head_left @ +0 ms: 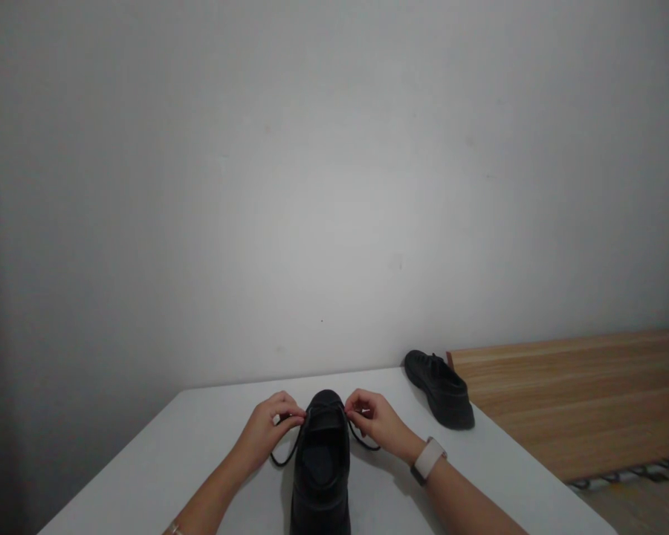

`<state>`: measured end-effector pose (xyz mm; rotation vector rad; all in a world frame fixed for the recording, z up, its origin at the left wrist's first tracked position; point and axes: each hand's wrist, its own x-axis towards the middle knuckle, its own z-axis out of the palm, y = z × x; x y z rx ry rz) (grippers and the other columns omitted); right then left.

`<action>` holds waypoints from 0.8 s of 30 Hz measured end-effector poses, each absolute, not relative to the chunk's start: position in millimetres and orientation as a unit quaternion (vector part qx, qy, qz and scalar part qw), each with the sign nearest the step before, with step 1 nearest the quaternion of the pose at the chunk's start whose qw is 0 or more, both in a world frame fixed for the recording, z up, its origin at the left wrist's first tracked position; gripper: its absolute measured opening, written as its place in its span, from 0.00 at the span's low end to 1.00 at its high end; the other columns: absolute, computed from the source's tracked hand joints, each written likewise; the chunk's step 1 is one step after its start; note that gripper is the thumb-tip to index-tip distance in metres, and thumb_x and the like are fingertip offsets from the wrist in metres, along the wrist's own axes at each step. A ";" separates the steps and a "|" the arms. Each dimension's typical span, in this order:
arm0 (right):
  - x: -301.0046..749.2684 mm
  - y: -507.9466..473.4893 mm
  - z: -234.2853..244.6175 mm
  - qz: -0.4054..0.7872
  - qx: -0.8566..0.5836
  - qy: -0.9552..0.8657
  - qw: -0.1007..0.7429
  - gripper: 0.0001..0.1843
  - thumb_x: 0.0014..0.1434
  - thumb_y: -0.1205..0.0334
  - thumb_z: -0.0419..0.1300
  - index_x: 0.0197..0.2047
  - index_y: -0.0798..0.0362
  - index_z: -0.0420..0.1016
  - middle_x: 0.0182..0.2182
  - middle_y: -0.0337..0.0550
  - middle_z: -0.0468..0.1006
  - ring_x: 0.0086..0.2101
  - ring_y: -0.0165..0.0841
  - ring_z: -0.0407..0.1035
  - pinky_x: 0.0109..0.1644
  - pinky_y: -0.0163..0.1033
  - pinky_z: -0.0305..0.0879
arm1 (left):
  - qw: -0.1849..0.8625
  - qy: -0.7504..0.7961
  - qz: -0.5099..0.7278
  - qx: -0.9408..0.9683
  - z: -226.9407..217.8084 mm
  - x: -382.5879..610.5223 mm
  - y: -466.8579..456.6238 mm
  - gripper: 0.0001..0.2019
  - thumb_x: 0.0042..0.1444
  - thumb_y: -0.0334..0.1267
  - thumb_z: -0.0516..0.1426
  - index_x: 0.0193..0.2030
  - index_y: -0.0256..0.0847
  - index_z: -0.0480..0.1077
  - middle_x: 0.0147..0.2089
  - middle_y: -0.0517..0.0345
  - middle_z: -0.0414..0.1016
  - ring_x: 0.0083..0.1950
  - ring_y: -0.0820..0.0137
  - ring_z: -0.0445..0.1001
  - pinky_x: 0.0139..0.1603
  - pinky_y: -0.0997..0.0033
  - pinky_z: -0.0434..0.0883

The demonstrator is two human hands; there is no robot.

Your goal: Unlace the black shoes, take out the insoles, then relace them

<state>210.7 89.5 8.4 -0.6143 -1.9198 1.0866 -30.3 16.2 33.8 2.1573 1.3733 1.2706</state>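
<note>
A black lace-up shoe (322,464) stands on the white table (201,446) right in front of me, its opening facing up and its toe pointing away. My left hand (268,429) pinches the left shoelace (283,455) beside the shoe's tongue. My right hand (372,420) pinches the right lace end on the other side; a pale watch (428,460) sits on that wrist. Both hands are closed on the laces, level with each other. A loop of lace trails onto the table by each hand.
A second black shoe (441,388) lies at the table's far right corner, near a wooden slatted surface (580,394) on the right. A plain white wall (334,186) rises just behind the table.
</note>
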 end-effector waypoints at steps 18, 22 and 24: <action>211.7 83.7 15.6 0.391 -0.272 -0.756 0.449 0.05 0.50 0.61 0.64 0.30 0.53 0.77 0.25 0.40 0.75 0.26 0.32 0.67 0.29 0.36 0.63 | 0.164 0.512 0.441 0.718 33.8 -26.1 15.6 0.08 0.51 0.40 0.58 0.30 0.39 0.76 0.32 0.54 0.79 0.35 0.65 0.74 0.40 0.70 0.68; 212.4 78.6 17.5 0.377 -0.260 -0.767 0.450 0.04 0.51 0.64 0.62 0.32 0.54 0.77 0.27 0.42 0.77 0.28 0.33 0.70 0.33 0.38 0.67 | 0.157 0.507 0.437 0.726 35.1 -24.9 15.5 0.07 0.52 0.38 0.57 0.32 0.39 0.76 0.32 0.55 0.79 0.34 0.66 0.75 0.39 0.72 0.69; 213.4 76.7 17.7 0.355 -0.255 -0.778 0.450 0.05 0.53 0.64 0.61 0.33 0.54 0.77 0.29 0.44 0.78 0.30 0.35 0.72 0.36 0.39 0.68 | 0.149 0.503 0.435 0.731 36.0 -23.1 16.0 0.06 0.52 0.36 0.57 0.32 0.39 0.75 0.32 0.55 0.79 0.34 0.67 0.75 0.38 0.72 0.69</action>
